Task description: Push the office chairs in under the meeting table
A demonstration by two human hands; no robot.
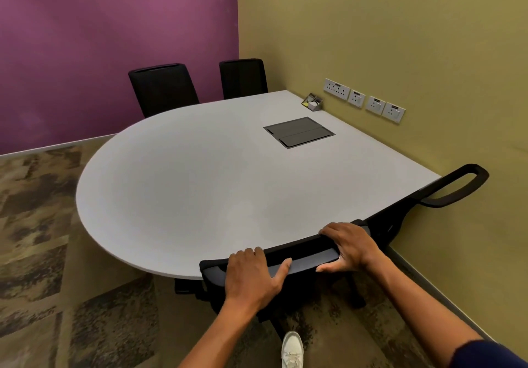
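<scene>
The grey meeting table (200, 173) has a rounded left end and a straight side along the yellow wall. A black office chair (303, 256) stands at its near edge, its backrest top touching the tabletop rim. My left hand (253, 277) grips the left part of that backrest top. My right hand (350, 246) grips its right part. Another black chair (454, 186) sits at the right, backrest against the table corner. Two more black chairs (163, 88) (243, 78) stand tucked at the far side.
A dark cable hatch (298, 131) lies flush in the tabletop. A small desk organiser (313, 101) sits by the wall under a row of sockets (364, 100). Patterned carpet (37, 253) spreads to the left. My white shoe (292, 349) is behind the chair base.
</scene>
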